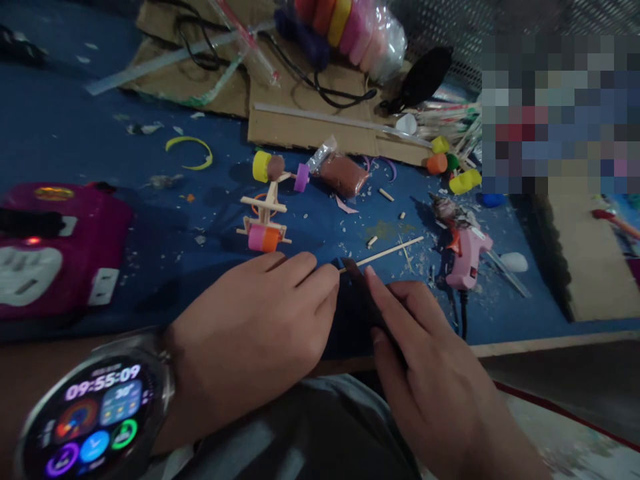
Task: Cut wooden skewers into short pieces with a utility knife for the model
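Note:
A thin wooden stick (393,251) lies slanted on the blue tabletop, its near end running under the curled fingers of my left hand (255,313), which is closed on it. My right hand (425,360) grips a dark flat-bladed knife (363,287), forefinger stretched along its back. The blade's tip lies across the stick just beside my left fingers; whether it has cut in, I cannot tell. Beyond my left hand stands a small stick-built toy car (270,207) with coloured caps as wheels. Short cut stick pieces (386,195) are scattered near the stick.
A pink glue gun (470,257) lies to the right, its cord toward the table edge. At left sits a magenta plug-in unit (60,247) with a lit red light. A brown clay packet (343,175), cardboard (310,130) and colourful clay packs (345,30) are farther back.

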A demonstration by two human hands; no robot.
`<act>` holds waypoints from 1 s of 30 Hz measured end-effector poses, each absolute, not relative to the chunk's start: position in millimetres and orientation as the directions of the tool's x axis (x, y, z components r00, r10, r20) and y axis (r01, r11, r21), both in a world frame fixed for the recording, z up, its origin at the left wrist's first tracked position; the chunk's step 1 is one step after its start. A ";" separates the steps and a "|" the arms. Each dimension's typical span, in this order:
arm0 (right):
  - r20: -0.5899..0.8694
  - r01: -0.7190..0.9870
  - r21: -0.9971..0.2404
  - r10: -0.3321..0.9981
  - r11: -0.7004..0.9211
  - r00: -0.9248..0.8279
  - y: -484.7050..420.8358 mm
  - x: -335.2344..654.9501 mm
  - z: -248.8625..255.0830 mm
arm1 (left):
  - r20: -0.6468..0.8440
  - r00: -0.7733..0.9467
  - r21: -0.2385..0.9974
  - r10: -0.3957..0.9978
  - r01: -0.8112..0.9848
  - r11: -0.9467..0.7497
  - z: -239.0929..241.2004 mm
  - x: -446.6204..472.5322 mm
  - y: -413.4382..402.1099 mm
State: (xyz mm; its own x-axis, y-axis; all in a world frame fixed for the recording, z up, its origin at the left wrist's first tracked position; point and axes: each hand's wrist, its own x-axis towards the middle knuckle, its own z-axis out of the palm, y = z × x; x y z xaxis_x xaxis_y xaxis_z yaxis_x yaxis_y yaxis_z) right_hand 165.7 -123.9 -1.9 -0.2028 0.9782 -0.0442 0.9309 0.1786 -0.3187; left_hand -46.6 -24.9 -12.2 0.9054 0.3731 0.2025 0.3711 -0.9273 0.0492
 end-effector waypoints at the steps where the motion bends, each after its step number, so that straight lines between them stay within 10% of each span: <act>1: -0.044 0.932 -0.314 0.978 0.182 -0.206 -123.8 165.7 -2.0 | 0.203 0.905 0.048 0.373 0.371 -0.927 -12.2 -46.6 -25.1; 24: -0.083 0.939 -0.300 0.976 0.169 -0.202 -120.1 157.0 3.0 | 0.075 0.924 0.108 0.375 0.367 -0.924 -16.9 -41.0 -18.7; 30: 0.312 0.975 -0.197 0.950 0.099 -0.033 -84.1 238.7 32.1 | 0.094 0.927 0.026 0.363 0.363 -0.932 -22.4 -44.7 -17.0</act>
State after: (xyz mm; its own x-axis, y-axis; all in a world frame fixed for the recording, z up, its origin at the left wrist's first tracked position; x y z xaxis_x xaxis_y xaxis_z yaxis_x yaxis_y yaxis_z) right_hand 238.7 -84.1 32.1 -0.0334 0.9496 0.3116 0.9753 0.0991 -0.1974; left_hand -44.7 -17.0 -22.4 0.9269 0.3633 0.0941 0.3625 -0.9316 0.0258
